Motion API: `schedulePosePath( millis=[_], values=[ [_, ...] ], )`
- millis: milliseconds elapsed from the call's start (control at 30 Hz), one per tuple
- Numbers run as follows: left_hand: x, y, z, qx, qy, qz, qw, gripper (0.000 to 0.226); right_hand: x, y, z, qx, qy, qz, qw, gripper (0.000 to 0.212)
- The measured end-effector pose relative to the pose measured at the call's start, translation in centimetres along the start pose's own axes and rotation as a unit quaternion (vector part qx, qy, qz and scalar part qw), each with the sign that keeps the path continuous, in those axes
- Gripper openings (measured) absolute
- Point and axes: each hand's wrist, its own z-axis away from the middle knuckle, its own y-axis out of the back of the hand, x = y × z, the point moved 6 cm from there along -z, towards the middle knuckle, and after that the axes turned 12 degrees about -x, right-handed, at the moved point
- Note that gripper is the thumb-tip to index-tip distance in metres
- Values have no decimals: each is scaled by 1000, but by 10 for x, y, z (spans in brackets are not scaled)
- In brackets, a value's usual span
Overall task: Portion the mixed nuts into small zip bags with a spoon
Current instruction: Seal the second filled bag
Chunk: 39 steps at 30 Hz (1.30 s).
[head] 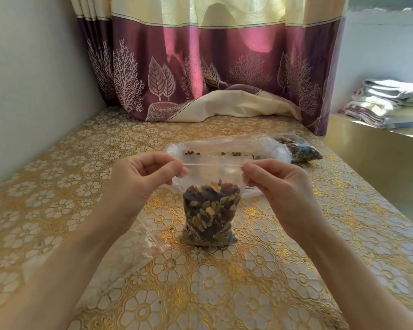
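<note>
A small clear zip bag (210,213) stands upright in the middle of the table, filled about halfway with mixed nuts. My left hand (141,182) pinches the left end of its zip strip. My right hand (277,184) pinches the right end, and the strip is stretched straight between them. Behind it lies a large clear plastic bag (224,148) with a few nuts left inside. A filled small bag (301,150) lies at the back right. No spoon is visible.
A gold floral tablecloth (224,282) covers the table. Empty clear zip bags (129,248) lie under my left forearm. A purple curtain (200,67) hangs at the back, a wall stands on the left, and folded cloths (386,103) sit on a ledge at right.
</note>
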Motion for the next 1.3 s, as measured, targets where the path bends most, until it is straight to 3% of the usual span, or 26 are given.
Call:
schedulePosePath(
  millis=[133,333,1300],
  values=[
    [2,-4,0,3,0,-23,1000,17,0,-2,0,3,13,11,1000,6],
    [2,-10,1,-3,-8,-89,996,9,-3,-6,-1,-23,33,55,998,13],
    [14,-22,3,5,-33,-135,990,12,-10,-17,0,-28,70,135,988,8]
  ],
)
